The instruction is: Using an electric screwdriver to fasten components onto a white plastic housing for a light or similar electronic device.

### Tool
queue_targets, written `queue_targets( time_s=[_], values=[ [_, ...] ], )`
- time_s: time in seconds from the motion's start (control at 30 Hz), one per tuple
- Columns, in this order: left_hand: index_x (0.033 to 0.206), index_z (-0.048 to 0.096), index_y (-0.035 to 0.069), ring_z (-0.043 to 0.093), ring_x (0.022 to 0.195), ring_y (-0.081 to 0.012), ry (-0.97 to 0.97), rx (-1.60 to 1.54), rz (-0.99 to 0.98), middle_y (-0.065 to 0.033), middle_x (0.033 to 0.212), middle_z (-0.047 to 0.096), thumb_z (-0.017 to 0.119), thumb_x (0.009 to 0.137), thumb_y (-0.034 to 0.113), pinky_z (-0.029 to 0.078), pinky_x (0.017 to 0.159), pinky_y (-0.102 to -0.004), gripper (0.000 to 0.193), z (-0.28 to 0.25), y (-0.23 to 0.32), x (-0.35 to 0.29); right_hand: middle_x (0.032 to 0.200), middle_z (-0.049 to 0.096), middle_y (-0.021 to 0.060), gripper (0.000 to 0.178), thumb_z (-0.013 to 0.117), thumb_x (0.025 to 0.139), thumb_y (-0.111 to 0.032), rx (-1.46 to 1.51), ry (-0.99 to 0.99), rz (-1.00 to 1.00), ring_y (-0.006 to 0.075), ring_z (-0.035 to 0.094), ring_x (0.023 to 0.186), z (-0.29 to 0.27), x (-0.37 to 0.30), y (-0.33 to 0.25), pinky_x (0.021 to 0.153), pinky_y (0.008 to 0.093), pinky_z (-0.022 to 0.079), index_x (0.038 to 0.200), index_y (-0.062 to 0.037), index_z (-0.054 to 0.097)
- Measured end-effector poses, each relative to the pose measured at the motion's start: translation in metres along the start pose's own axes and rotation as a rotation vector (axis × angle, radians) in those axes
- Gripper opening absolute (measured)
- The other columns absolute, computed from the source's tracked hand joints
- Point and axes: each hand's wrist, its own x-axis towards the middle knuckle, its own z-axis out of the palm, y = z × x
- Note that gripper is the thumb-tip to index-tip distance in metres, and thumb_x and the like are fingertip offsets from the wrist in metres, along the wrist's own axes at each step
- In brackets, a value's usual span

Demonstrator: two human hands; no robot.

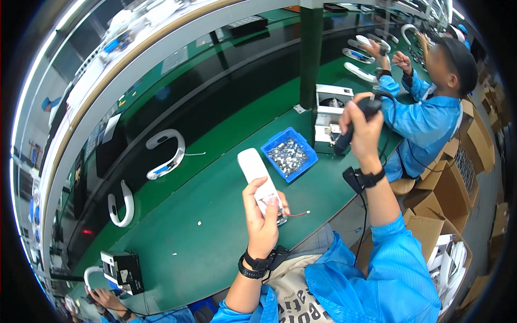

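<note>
My left hand (262, 222) is closed around the lower part of a long white plastic housing (251, 166), tilted over the green bench. The thumb lies on its open end, where inner parts show and a thin red wire (299, 214) sticks out to the right. Raised at the right, my right hand (366, 132) grips a black electric screwdriver (344, 139). The tool's tip points down by a small screw-feeder box (326, 133) and is hard to make out. Between the two hands stands a blue bin (299, 173) full of small metal parts.
Two curved white housings (175, 162) lie on the bench (215, 245) at the left. A green post (311, 59) rises behind the feeder. At the right a co-worker in blue (431, 124) sits by cardboard boxes (439, 188). Another person's hand (107, 301) shows at the lower left.
</note>
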Motion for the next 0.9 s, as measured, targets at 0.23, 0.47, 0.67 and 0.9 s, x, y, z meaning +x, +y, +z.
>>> queue_targets(
  time_s=[0.23, 0.47, 0.67, 0.9],
  values=[
    [0.144, 0.036, 0.012, 0.059, 0.079, -0.0136, -0.055, 0.047, -0.005, -0.0085, 0.089, 0.062, 0.048, 0.110, 0.009, 0.051, 0.071, -0.0295, 0.036, -0.007, 0.004, -0.003, 0.068, 0.049, 0.0073, 0.013, 0.053, 0.105, -0.017, 0.302, -0.121, -0.067, 0.0163, 0.048, 0.048, 0.070, -0.040, -0.085, 0.045, 0.0301, 0.043, 0.109, -0.0089, 0.045],
    [0.143, 0.037, 0.011, 0.061, 0.086, -0.0122, -0.047, 0.105, -0.051, -0.0078, 0.102, 0.063, 0.047, 0.110, 0.009, 0.053, 0.077, -0.0283, 0.035, -0.007, 0.010, -0.003, 0.070, 0.048, 0.0043, 0.021, 0.052, 0.107, -0.027, 0.426, -0.449, -0.188, 0.0144, 0.047, 0.049, 0.127, -0.061, -0.103, 0.044, 0.0286, 0.044, 0.110, -0.0108, 0.038],
    [0.143, 0.037, 0.011, 0.061, 0.088, -0.0118, -0.060, 0.070, -0.039, -0.0078, 0.108, 0.063, 0.047, 0.110, 0.008, 0.053, 0.076, -0.0277, 0.035, -0.013, 0.008, -0.005, 0.071, 0.051, 0.0062, 0.023, 0.054, 0.107, -0.026, 0.373, -0.490, -0.181, 0.0165, 0.051, 0.051, 0.143, -0.068, -0.089, 0.045, 0.0298, 0.046, 0.109, -0.0109, 0.038],
    [0.143, 0.041, 0.008, 0.058, 0.080, -0.0118, -0.022, 0.041, -0.022, -0.0061, 0.093, 0.061, 0.046, 0.108, 0.005, 0.051, 0.074, -0.0300, 0.036, -0.018, 0.011, -0.010, 0.071, 0.050, 0.0066, 0.023, 0.055, 0.106, -0.026, 0.348, -0.485, -0.184, 0.0167, 0.051, 0.051, 0.152, -0.079, -0.080, 0.045, 0.0299, 0.045, 0.108, -0.0107, 0.038]
  ],
)
